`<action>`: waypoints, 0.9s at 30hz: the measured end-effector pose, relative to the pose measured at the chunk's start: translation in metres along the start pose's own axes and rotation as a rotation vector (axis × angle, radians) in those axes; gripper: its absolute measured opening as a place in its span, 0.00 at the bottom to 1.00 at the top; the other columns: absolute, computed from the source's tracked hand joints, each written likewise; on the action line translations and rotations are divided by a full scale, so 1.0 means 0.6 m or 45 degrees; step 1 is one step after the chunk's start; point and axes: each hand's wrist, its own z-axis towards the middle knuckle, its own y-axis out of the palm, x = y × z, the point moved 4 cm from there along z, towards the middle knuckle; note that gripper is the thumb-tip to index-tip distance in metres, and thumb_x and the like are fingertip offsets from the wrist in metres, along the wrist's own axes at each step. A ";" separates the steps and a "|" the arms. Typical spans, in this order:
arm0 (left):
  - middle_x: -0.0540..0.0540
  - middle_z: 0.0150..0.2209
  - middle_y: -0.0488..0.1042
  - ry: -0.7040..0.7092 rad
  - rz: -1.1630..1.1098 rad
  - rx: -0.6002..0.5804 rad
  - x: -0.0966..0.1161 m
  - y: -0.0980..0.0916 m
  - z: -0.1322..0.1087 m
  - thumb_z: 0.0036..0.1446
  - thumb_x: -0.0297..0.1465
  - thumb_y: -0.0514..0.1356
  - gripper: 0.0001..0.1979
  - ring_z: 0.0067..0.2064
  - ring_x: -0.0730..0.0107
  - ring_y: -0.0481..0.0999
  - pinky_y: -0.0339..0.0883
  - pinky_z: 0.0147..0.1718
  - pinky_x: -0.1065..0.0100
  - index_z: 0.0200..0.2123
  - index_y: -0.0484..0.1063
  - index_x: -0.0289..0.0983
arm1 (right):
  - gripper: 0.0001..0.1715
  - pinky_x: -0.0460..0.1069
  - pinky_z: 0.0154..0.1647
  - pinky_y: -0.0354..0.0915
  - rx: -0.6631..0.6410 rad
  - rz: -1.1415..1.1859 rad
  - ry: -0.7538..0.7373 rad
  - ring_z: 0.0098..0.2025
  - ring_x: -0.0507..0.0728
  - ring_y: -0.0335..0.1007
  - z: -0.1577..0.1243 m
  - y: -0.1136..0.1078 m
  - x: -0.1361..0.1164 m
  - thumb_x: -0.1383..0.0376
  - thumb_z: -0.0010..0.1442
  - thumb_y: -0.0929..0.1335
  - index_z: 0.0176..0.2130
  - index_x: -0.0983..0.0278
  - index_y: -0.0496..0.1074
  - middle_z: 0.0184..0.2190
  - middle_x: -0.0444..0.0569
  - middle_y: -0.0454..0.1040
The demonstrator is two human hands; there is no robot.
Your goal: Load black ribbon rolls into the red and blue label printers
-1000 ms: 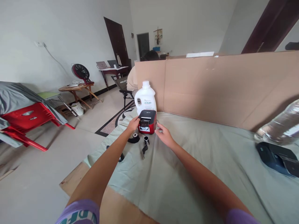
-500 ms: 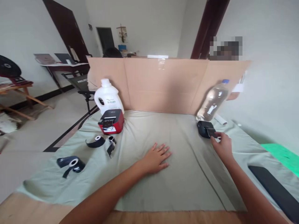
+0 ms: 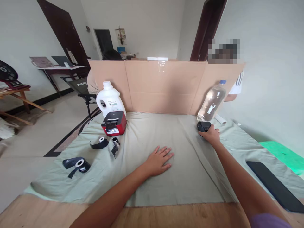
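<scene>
My left hand point(image 3: 160, 161) lies flat on the grey-green cloth point(image 3: 163, 133), fingers spread, holding nothing. On the right, my right hand point(image 3: 211, 133) has its fingers wrapped over the near side of a small black printer point(image 3: 203, 126). That printer sits at the foot of a clear bottle with a blue cap point(image 3: 212, 99), and my hand covers part of its front. To the left stands a red and black printer point(image 3: 114, 123) in front of a white jug point(image 3: 111, 99). Rolls of black ribbon lie nearer me: one roll point(image 3: 82, 165), another point(image 3: 99, 144) and a third point(image 3: 115, 145).
A cardboard panel point(image 3: 163, 87) stands across the back. Behind its right end is a person, partly hidden. A white tube point(image 3: 220, 119) lies by the bottle. A dark phone point(image 3: 275, 186) rests at the right, near a green surface point(image 3: 282, 155). Bare wood point(image 3: 180, 217) shows at the front edge.
My right hand has gone from pinching at the dark strip on the black printer's front to gripping over the printer itself. The left hand stays flat. The view has shifted slightly.
</scene>
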 end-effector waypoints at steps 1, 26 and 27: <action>0.46 0.73 0.46 0.009 0.003 0.006 0.001 0.001 0.000 0.69 0.48 0.44 0.30 0.74 0.59 0.44 0.36 0.70 0.47 0.70 0.51 0.46 | 0.60 0.63 0.56 0.61 0.015 0.005 -0.039 0.60 0.77 0.60 -0.021 -0.001 -0.015 0.47 0.46 0.73 0.67 0.70 0.51 0.56 0.70 0.62; 0.45 0.64 0.66 -0.395 -0.254 0.531 -0.097 -0.066 -0.029 0.71 0.34 0.46 0.24 0.64 0.64 0.68 0.48 0.70 0.50 0.67 0.59 0.42 | 0.59 0.67 0.54 0.64 -0.066 0.442 -0.755 0.52 0.71 0.61 -0.431 0.081 -0.224 0.52 0.54 0.72 0.71 0.66 0.43 0.47 0.59 0.62; 0.46 0.64 0.67 -0.411 -0.294 0.552 -0.098 -0.066 -0.031 0.71 0.35 0.46 0.24 0.63 0.65 0.69 0.48 0.70 0.50 0.67 0.59 0.42 | 0.59 0.67 0.55 0.64 -0.089 0.462 -0.749 0.53 0.71 0.60 -0.429 0.081 -0.222 0.51 0.54 0.72 0.71 0.67 0.43 0.49 0.61 0.62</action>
